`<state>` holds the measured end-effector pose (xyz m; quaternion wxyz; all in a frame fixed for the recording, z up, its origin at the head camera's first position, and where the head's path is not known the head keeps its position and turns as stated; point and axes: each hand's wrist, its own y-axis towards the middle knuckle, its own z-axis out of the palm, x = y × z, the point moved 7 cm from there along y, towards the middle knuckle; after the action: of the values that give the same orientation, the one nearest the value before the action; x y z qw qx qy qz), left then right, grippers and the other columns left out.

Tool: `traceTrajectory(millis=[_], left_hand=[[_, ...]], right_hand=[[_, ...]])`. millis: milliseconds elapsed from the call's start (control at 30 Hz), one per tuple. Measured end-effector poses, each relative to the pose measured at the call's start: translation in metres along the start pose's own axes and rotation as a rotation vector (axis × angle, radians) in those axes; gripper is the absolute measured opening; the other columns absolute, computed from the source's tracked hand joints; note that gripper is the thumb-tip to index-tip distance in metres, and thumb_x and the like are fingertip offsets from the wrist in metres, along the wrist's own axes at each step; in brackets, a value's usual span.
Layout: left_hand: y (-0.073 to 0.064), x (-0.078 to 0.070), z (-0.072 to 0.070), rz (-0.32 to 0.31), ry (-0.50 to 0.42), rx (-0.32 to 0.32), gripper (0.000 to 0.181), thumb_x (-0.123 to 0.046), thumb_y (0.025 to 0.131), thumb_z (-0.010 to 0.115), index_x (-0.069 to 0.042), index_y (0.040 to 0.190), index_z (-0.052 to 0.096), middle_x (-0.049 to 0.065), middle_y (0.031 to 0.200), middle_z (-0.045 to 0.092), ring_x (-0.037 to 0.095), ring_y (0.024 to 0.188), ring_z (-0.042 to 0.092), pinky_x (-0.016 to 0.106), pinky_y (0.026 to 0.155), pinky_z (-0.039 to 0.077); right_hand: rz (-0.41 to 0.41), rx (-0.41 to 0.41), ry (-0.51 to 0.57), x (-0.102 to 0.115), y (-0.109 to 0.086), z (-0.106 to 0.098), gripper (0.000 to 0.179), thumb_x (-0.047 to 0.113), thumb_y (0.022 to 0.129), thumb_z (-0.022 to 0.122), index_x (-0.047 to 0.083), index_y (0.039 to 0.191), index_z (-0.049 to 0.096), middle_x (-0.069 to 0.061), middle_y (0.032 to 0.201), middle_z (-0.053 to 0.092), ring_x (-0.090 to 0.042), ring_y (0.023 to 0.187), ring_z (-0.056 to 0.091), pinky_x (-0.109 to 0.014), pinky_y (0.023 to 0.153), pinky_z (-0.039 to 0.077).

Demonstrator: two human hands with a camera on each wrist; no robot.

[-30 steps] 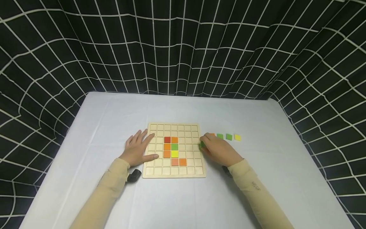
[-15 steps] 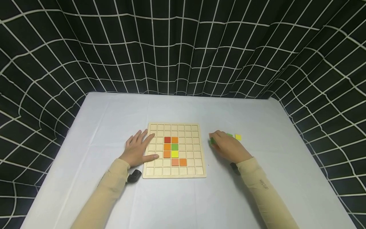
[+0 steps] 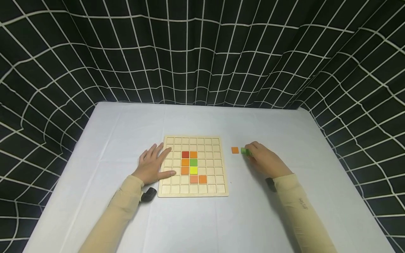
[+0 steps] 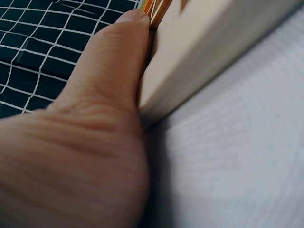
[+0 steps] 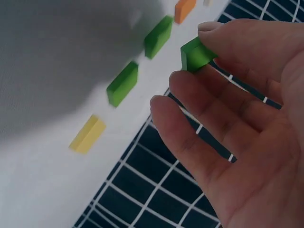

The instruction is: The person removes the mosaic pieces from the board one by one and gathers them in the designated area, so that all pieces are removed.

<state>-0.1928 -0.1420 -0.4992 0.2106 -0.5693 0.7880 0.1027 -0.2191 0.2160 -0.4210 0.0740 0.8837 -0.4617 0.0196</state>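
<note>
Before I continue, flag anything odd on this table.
Only a tiny dark speck on the white tablecloth, right of the pale wooden grid board, stands out, alone on plain fabric; too small to identify.

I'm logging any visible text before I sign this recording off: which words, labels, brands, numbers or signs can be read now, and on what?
Right sleeve: a small dark marking, too small and blurred to read.
Nothing can be read elsewhere: I see no text on the wooden board, the green tile in the right hand, or the left sleeve.
</note>
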Motion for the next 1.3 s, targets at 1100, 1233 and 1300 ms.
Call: traceTrajectory(millis=[1100,1233,1300], left_hand=[[0.001,-0.001,0.000,-0.002,0.012,0.013,0.094,-0.068,0.081,0.059,-0.022,0.153,0.020,0.013,0.161,0.007,0.037,0.146,0.002,0.060,0.112,0.004],[0.000,-0.001,-0.001,-0.012,0.000,0.015,0.094,-0.067,0.081,0.060,-0.021,0.153,0.021,0.013,0.161,0.007,0.038,0.146,0.001,0.061,0.112,0.003],[-0.001,-0.002,-0.001,-0.013,0.003,0.016,0.095,-0.067,0.080,0.060,-0.021,0.153,0.021,0.013,0.161,0.007,0.038,0.146,0.001,0.061,0.112,0.003]], right_hand=[[0.223,0.052,0.010,-0.072,-0.024,0.001,0.035,-0.004,0.085,0.066,0.003,0.118,0.059,-0.014,0.114,0.061,-0.035,0.109,0.060,-0.050,0.095,0.047],[0.242,0.070,0.016,-0.079,-0.024,0.003,0.035,-0.004,0.084,0.066,0.002,0.118,0.059,-0.016,0.116,0.060,-0.036,0.111,0.058,-0.051,0.097,0.046],[0.261,0.086,0.021,-0.083,-0.026,0.004,0.035,-0.004,0.085,0.065,0.002,0.119,0.059,-0.017,0.118,0.059,-0.037,0.113,0.057,-0.052,0.097,0.045]])
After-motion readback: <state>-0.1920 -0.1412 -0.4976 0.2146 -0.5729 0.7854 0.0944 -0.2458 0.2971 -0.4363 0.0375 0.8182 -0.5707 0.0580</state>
